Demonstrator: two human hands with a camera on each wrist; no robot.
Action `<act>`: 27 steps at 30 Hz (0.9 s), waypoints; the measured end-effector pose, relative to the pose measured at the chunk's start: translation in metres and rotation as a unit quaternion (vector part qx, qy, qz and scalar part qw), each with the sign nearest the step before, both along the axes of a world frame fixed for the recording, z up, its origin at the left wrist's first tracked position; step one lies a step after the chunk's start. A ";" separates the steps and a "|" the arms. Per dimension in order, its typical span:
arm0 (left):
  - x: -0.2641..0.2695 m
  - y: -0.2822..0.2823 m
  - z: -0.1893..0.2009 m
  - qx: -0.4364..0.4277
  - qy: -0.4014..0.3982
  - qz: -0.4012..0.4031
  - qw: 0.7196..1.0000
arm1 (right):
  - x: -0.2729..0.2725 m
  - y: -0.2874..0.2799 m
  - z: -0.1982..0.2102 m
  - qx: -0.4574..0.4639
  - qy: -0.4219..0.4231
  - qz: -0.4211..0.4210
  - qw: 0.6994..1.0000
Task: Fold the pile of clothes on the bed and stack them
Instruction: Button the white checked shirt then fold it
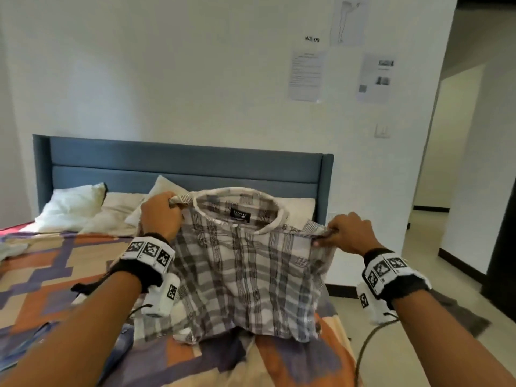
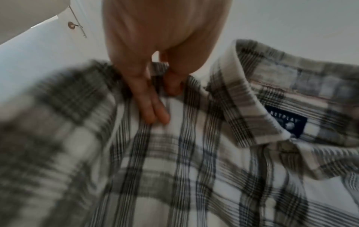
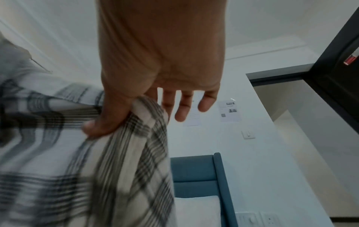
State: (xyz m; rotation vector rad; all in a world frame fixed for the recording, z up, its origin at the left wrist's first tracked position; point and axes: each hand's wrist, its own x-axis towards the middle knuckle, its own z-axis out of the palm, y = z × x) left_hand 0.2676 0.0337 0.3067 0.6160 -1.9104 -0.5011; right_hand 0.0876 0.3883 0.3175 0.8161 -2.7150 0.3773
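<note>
A grey-and-white plaid shirt hangs in the air above the bed, its collar and dark label facing me. My left hand grips its left shoulder; in the left wrist view the fingers pinch the plaid shirt near the collar. My right hand pinches the right shoulder seam. In the right wrist view the thumb presses the plaid shirt while the other fingers hang loose. The shirt's hem touches the patterned bedspread.
Other clothes lie at the bed's left edge and near my left forearm. White pillows rest against the blue headboard. A doorway and floor are to the right. A cable trails from my right wrist.
</note>
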 end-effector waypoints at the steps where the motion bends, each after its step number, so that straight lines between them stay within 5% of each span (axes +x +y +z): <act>1: -0.001 -0.003 -0.004 0.020 -0.038 0.005 0.999 | 0.005 0.000 0.000 -0.008 0.023 -0.013 1.000; 4: -0.005 -0.006 -0.028 0.028 -0.301 -0.018 0.953 | 0.014 -0.006 -0.005 -0.201 0.046 0.082 0.975; 7: 0.000 0.037 -0.045 -0.042 -0.404 -0.242 0.881 | 0.035 -0.025 -0.001 -0.253 0.037 0.150 0.955; 10: 0.001 0.115 -0.055 0.028 -0.264 -0.426 0.865 | 0.064 -0.056 -0.001 -0.165 0.038 0.213 0.962; 13: -0.007 0.155 -0.061 0.095 -0.131 -0.365 0.917 | 0.086 -0.072 -0.006 -0.076 0.013 0.275 0.958; 15: -0.005 0.157 -0.059 0.059 -0.128 -0.300 0.943 | 0.087 -0.067 -0.013 -0.040 0.005 0.271 0.962; 22: 0.023 0.130 -0.049 0.172 -0.036 -0.288 0.941 | 0.071 -0.002 -0.076 0.128 -0.057 0.071 0.988; 24: 0.025 0.117 -0.048 0.227 0.005 -0.250 0.941 | 0.061 0.014 -0.083 0.125 -0.067 -0.010 0.990; 27: 0.022 0.098 -0.058 0.254 0.024 -0.199 0.946 | 0.053 0.019 -0.064 -0.026 -0.049 -0.024 0.998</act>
